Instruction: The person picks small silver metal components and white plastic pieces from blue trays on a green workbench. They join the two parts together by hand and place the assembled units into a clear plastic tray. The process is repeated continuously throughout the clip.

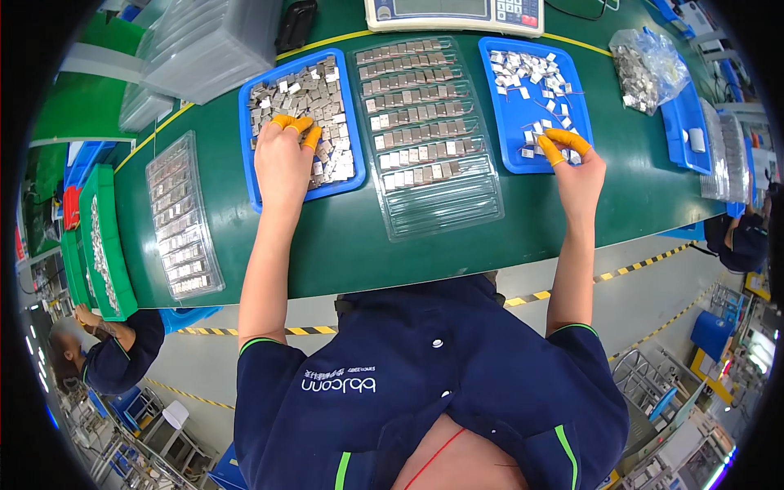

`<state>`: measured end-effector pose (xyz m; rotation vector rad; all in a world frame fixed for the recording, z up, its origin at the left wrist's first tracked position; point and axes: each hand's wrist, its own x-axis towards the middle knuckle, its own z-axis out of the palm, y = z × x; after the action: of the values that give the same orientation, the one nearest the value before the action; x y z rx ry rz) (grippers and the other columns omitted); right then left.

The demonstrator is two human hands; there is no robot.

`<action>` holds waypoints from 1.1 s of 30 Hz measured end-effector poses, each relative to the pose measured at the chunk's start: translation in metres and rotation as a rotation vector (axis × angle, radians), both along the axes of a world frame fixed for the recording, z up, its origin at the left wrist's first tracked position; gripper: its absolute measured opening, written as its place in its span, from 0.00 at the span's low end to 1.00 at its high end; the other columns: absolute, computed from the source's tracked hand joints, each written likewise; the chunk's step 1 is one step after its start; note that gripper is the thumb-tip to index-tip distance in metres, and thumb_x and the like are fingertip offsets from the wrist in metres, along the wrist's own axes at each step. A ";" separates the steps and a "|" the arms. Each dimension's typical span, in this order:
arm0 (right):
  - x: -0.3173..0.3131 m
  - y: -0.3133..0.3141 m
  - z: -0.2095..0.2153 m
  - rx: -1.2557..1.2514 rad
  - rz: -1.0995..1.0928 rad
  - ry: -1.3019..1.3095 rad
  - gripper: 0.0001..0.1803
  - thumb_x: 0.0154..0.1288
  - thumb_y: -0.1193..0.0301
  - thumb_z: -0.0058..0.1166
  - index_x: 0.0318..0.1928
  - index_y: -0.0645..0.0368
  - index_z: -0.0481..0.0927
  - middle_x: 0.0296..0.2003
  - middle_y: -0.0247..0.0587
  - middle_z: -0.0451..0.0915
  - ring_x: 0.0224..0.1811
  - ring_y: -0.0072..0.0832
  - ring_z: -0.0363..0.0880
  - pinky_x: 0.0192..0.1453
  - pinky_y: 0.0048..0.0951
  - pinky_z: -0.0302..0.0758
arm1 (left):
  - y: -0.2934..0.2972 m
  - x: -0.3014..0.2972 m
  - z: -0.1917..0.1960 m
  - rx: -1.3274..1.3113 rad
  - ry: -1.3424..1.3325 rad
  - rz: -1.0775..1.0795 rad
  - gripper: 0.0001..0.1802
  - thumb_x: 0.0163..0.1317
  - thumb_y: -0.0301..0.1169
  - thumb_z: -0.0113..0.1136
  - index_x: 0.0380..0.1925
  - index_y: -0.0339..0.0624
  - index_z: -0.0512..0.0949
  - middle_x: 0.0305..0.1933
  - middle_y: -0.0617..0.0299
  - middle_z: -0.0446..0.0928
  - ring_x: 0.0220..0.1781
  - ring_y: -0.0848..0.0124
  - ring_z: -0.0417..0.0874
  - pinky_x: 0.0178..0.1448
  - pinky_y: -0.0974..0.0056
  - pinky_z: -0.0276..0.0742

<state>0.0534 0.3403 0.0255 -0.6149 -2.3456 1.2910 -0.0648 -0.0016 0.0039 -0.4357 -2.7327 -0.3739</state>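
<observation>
My left hand [283,163], with yellow finger cots, reaches into a blue tray [357,163] heaped with small silvery rectangular metal parts [331,114]. Its fingers are bent down among them, and what they hold is hidden. My right hand [578,167], in yellow finger cots too, pinches thumb and finger together over the near side of a second blue tray [518,110]. Small white pieces with thin wires [531,69] lie there, several close to the fingertips. Between the hands stands a clear ribbed plastic tray [437,208], its far rows filled with silvery parts and its near grooves bare.
Another filled clear tray [184,216] lies at left, near green bins [118,269]. Stacked clear trays [212,49] and a scale [453,15] stand at the far side. A bag of parts [641,73] and a blue bin [682,139] are at right. A co-worker [122,351] sits at left.
</observation>
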 end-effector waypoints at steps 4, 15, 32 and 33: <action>0.008 -0.003 -0.002 0.039 0.007 0.014 0.11 0.49 0.76 0.65 0.36 0.64 0.83 0.28 0.36 0.80 0.32 0.21 0.75 0.41 0.21 0.70 | 0.006 0.000 0.012 -0.129 0.012 -0.058 0.09 0.44 0.29 0.64 0.24 0.33 0.80 0.31 0.53 0.77 0.36 0.58 0.77 0.42 0.57 0.75; 0.026 -0.057 0.012 -0.032 0.042 0.152 0.10 0.50 0.79 0.63 0.36 0.62 0.82 0.33 0.36 0.81 0.35 0.19 0.76 0.44 0.21 0.71 | 0.017 0.028 0.033 1.246 -0.625 -0.078 0.12 0.57 0.25 0.59 0.39 0.27 0.78 0.34 0.52 0.81 0.33 0.67 0.83 0.41 0.67 0.80; 0.022 -0.116 0.003 0.302 0.244 0.277 0.15 0.44 0.81 0.62 0.37 0.59 0.83 0.33 0.36 0.80 0.35 0.30 0.78 0.40 0.29 0.74 | 0.077 0.095 0.025 1.481 -0.886 -0.172 0.17 0.51 0.18 0.63 0.43 0.27 0.76 0.40 0.51 0.79 0.35 0.67 0.83 0.45 0.66 0.80; 0.023 -0.115 0.005 0.092 0.203 0.253 0.14 0.46 0.81 0.62 0.38 0.60 0.83 0.34 0.36 0.81 0.36 0.28 0.78 0.41 0.27 0.74 | 0.078 0.097 0.023 1.482 -0.881 -0.161 0.17 0.51 0.18 0.63 0.43 0.28 0.76 0.39 0.51 0.80 0.35 0.67 0.83 0.45 0.66 0.80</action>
<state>0.0761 0.2251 0.0309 -0.1761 -2.2834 1.2541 0.0318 0.0766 0.0272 -0.0125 -2.1031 -2.7764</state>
